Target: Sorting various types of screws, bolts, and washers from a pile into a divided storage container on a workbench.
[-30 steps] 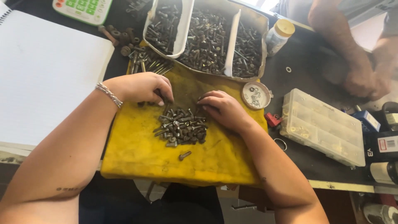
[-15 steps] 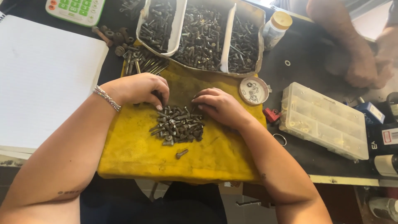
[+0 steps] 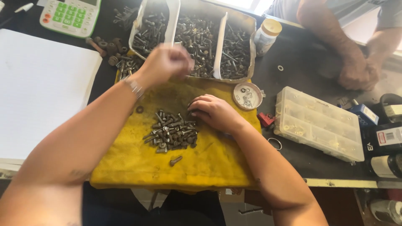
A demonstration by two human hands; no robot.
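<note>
A pile of dark bolts [image 3: 171, 134] lies in the middle of a yellow cloth [image 3: 201, 165]. My right hand [image 3: 214, 112] rests palm down on the cloth, its fingertips touching the pile's upper right edge. My left hand [image 3: 167, 62] is raised and blurred, above the cloth's far edge and just in front of a cardboard tray [image 3: 220, 42] whose three compartments hold bolts and screws. Its fingers look pinched together; anything between them is hidden by blur. One loose bolt [image 3: 176, 160] lies below the pile, and a washer [image 3: 139, 109] lies to its upper left.
A white pad [image 3: 37, 83] and a green calculator [image 3: 71, 14] are on the left, with loose nuts [image 3: 106, 46] beside them. To the right are a round tin [image 3: 247, 95], a small bottle [image 3: 267, 35], a clear compartment box [image 3: 318, 123] and another person's hands [image 3: 356, 73].
My left hand has lifted off the pile and swung up toward the tray. My right hand has stayed at the pile's edge.
</note>
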